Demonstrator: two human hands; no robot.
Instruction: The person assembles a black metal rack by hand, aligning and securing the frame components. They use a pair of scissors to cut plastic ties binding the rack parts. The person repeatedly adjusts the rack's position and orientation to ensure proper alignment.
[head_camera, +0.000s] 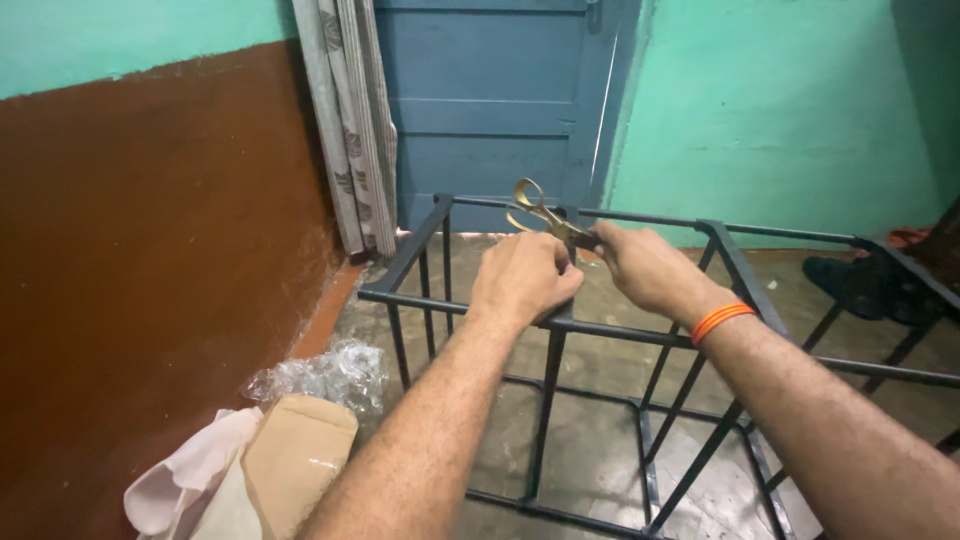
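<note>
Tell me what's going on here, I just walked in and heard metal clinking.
A person stands over a black metal frame on the floor, both hands at its top bars. The left hand is closed around a bar, and the right hand is beside it. Brass-coloured scissors stick up between the hands, handles upward; which hand holds them is unclear. Crumpled plastic and cardboard lie by the brown wall.

Scissors (541, 214): blade tips hidden between left hand (524, 277) and right hand (648, 267); only handles show. Cannot tell what blades meet. Metal frame (640, 335): cut off at right and bottom edges. Dark object (868, 282) on floor at right: too dim to identify. Crumpled clear plastic (325, 373): contents unclear.
</note>
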